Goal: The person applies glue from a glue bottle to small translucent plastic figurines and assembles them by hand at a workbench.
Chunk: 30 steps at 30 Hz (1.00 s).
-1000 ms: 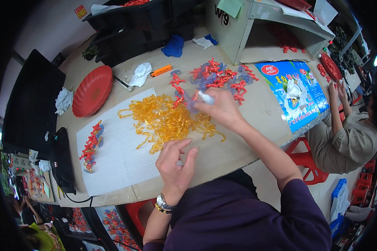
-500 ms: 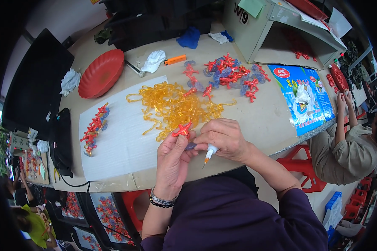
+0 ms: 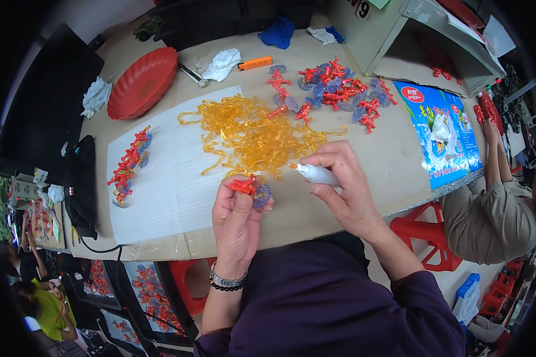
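Observation:
My left hand (image 3: 235,223) is closed on a small red plastic figure (image 3: 242,185) with a translucent purple base (image 3: 262,196). It holds the figure above the near edge of the table. To its right, my right hand (image 3: 351,199) grips a small white glue bottle (image 3: 319,174). The bottle's orange-tipped nozzle points left, apart from the figure. Just beyond both hands lies a tangled heap of translucent yellow curly plastic pieces (image 3: 238,131), partly on a white foam sheet (image 3: 161,202). At that sheet's left side is a row of red figures with purple and yellow parts (image 3: 131,160).
More red figures with purple bases (image 3: 339,89) lie behind and right of the yellow heap. Around the back are a red scalloped dish (image 3: 143,83), a black marker (image 3: 192,75), an orange box (image 3: 255,63) and tissues (image 3: 222,64). A grey metal shelf box (image 3: 393,35) stands at back right; a co-worker (image 3: 488,208) sits at right.
My right hand has moved right, away from the figure, and turned the bottle from nozzle-down to nozzle pointing left. My left hand has shifted slightly left and turned the figure, showing its purple base.

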Each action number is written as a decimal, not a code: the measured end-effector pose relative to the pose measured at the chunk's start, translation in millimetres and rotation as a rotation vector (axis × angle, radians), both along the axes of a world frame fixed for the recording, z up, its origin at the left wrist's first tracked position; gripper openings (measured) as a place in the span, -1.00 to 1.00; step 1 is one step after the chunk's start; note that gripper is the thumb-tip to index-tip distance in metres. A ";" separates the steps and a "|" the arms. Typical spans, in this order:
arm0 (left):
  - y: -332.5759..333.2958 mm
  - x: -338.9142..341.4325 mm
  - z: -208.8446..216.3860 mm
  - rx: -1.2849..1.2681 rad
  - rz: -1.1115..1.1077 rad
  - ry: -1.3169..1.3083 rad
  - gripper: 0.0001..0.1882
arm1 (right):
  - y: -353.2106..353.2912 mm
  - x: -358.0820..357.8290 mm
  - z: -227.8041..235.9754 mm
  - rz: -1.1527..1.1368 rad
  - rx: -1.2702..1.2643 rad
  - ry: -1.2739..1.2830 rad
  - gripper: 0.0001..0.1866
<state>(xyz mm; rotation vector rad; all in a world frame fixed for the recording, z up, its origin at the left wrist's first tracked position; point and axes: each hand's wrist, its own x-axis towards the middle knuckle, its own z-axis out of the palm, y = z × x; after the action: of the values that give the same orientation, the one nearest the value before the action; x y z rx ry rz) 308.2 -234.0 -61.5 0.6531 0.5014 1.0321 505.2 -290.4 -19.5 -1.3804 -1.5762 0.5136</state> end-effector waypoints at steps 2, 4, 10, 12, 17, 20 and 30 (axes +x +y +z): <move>-0.5 0.3 -1.9 0.063 0.049 0.056 -0.68 | -5.8 1.4 -1.0 -0.063 0.052 0.030 -0.66; -1.6 1.5 -1.8 0.130 0.089 0.111 -0.70 | -10.4 0.2 -11.8 -0.113 0.096 0.106 -0.65; -9.3 0.6 -6.7 0.182 0.183 0.239 -0.73 | -15.1 2.7 -25.0 -0.119 0.229 0.034 -0.63; -12.3 -2.2 -8.5 0.145 0.208 0.262 -0.73 | -16.9 1.5 -28.2 -0.103 0.229 0.038 -0.64; -19.5 -13.1 -20.6 0.090 0.203 0.283 -0.71 | -21.8 -1.4 -39.1 -0.085 0.222 0.001 -0.66; -20.2 -14.8 -20.8 0.082 0.204 0.286 -0.69 | -23.1 -5.1 -43.0 -0.069 0.208 -0.005 -0.66; -25.7 -12.7 -24.1 0.166 0.255 0.336 -0.69 | -23.6 -6.7 -56.2 -0.090 0.196 -0.024 -0.67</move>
<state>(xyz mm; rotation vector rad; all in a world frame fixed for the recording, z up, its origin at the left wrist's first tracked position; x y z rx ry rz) 295.6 -259.7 -85.5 0.9354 0.8136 1.2195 498.5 -314.0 -75.7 -1.3053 -1.5318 0.2818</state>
